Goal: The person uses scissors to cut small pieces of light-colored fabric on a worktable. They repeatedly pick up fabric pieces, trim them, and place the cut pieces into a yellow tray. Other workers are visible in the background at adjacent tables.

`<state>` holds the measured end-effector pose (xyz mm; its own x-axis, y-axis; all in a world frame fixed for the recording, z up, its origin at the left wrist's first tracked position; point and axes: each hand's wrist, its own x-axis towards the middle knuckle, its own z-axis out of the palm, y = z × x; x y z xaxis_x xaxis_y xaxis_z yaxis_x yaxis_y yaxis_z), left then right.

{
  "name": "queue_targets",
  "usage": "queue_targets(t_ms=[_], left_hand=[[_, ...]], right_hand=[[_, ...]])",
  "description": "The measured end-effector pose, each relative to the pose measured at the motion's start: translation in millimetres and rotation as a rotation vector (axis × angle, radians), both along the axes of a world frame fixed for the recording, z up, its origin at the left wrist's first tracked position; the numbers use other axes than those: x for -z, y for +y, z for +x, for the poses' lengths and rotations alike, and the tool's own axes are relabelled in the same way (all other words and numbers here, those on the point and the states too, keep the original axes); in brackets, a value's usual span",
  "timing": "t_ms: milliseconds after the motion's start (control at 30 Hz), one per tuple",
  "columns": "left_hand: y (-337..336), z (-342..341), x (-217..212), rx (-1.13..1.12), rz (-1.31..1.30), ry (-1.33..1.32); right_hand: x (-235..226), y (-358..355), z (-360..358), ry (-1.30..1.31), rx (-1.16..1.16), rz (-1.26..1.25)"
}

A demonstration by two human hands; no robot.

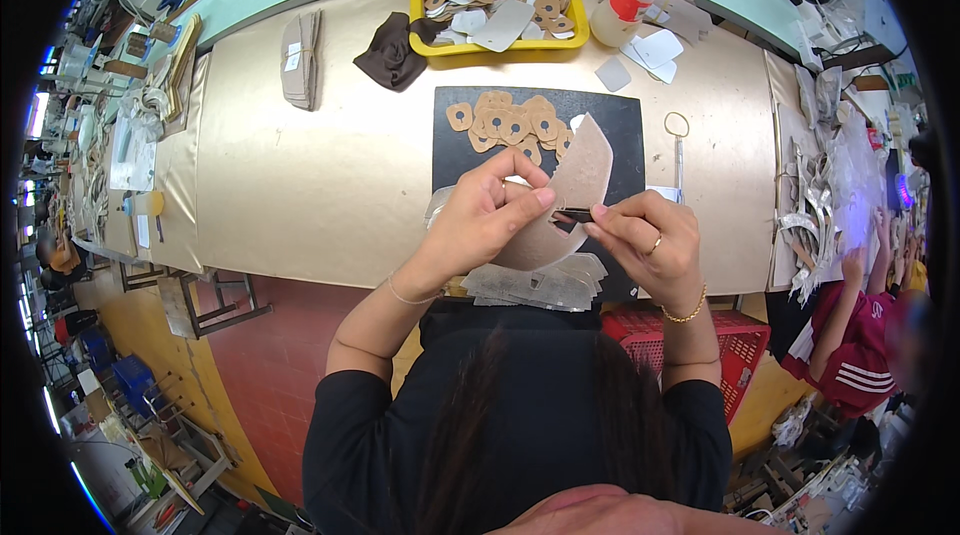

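Observation:
My left hand (490, 210) pinches a curved beige panel (585, 163) with a small cut-out, held tilted above the table. At the cut-out, my right hand (655, 235) has thumb and fingers closed on a small slim dark piece (573, 215), whose kind I cannot make out. Beneath both hands lies a black mat (620, 120). A heap of small tan rounded pieces with dark holes (500, 122) rests on it. Nearer to me, several grey-beige panels (535, 285) lie overlapped at the table's front edge.
A yellow tray (418, 7) full of small cut pieces stands at the back, beside a bottle with a blue cap (630, 3). Dark cloth (391, 55) and a tied bundle of panels (299, 60) lie left. A red crate (735, 345) stands below right; a co-worker's maroon sleeve (850, 335) shows beyond.

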<state>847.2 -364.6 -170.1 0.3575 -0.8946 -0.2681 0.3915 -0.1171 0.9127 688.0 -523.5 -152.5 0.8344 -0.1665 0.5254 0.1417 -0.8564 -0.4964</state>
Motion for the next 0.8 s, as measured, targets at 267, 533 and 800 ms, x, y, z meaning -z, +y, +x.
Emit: queue_targets(t_ms=[267, 533, 800], left_hand=[[-1, 8, -1, 0.099, -0.018, 0.060], [-4, 12, -8, 0.085, 0.082, -0.040], [-4, 2, -9, -0.013, 0.115, -0.076]], right_hand=[[3, -4, 1, 0.035, -0.039, 0.170], [11, -30, -24, -0.196, -0.093, 0.633], [50, -68, -73, 0.367, 0.528, 0.926]])
